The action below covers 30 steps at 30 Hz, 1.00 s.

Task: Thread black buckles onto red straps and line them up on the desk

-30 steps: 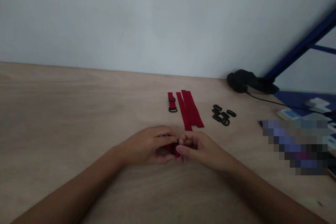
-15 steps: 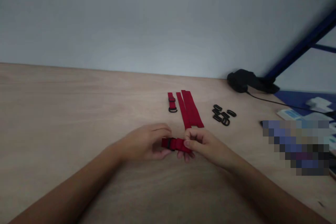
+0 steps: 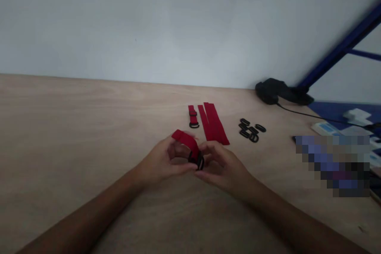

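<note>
Center of the frame: a person's left hand (image 3: 160,162) and right hand (image 3: 224,164) work together just above a pale wooden tabletop (image 3: 89,127), a red webbing strap (image 3: 186,139) held between them. The left hand's fingers (image 3: 175,147) curl partly closed, holding the strap, whose free end loops up and out toward the upper left. At its lower end, a black ring (image 3: 200,162) sits on the webbing between the hands. The right hand's fingers (image 3: 210,149) curve in beside that ring, half open, but whether they grip it cannot be told from this angle.

Just beyond the hands, a short red strap (image 3: 193,116) lies finished-looking, with black hardware threaded on and a D-ring (image 3: 194,125) at its end. Beside it, long red strips (image 3: 213,123) lie side by side with no hardware visible — work apparently left to do, as is a loose pile of black plastic rings (image 3: 248,131) to the right.

Farther right, a black cabled object (image 3: 275,90) rests against a white wall (image 3: 149,20), below a blue metal frame (image 3: 342,45). No brand or writing can be read — a pixelated patch hides part of the right edge.
</note>
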Motion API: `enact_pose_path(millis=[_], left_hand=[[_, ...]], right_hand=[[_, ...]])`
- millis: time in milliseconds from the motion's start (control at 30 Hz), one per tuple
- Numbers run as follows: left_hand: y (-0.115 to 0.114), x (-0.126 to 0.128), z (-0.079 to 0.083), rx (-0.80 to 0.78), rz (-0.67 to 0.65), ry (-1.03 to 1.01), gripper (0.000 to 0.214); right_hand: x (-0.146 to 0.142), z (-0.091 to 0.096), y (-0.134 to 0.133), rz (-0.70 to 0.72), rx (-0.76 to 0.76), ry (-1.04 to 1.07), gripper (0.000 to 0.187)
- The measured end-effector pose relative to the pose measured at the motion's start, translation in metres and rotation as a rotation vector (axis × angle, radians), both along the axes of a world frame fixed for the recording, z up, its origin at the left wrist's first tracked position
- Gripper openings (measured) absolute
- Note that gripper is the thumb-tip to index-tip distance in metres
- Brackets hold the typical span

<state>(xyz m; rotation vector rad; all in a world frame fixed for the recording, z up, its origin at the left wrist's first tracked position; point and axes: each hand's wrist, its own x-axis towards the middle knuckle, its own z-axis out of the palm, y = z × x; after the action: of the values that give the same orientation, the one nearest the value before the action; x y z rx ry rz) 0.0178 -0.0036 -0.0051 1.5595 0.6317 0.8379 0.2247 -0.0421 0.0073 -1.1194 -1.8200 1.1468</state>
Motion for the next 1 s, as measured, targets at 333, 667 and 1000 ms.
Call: enact_pose_path(millis=[333,667,1000], left_hand=[[0.005,-0.007,0.011,0.339,-0.002,0.173,0.058],[0.003,-0.017,0.023,0.528,-0.203,0.232,0.073],[0.001,-0.008,0.013,0.975,0.07,0.408,0.054]], right_hand=[[0.003,-0.003,0.004,-0.105,-0.049,0.031,0.018],[0.007,0.0,0.012,-0.086,-0.328,0.27,0.02],[0.004,0.0,0.01,-0.01,-0.383,0.301,0.027]])
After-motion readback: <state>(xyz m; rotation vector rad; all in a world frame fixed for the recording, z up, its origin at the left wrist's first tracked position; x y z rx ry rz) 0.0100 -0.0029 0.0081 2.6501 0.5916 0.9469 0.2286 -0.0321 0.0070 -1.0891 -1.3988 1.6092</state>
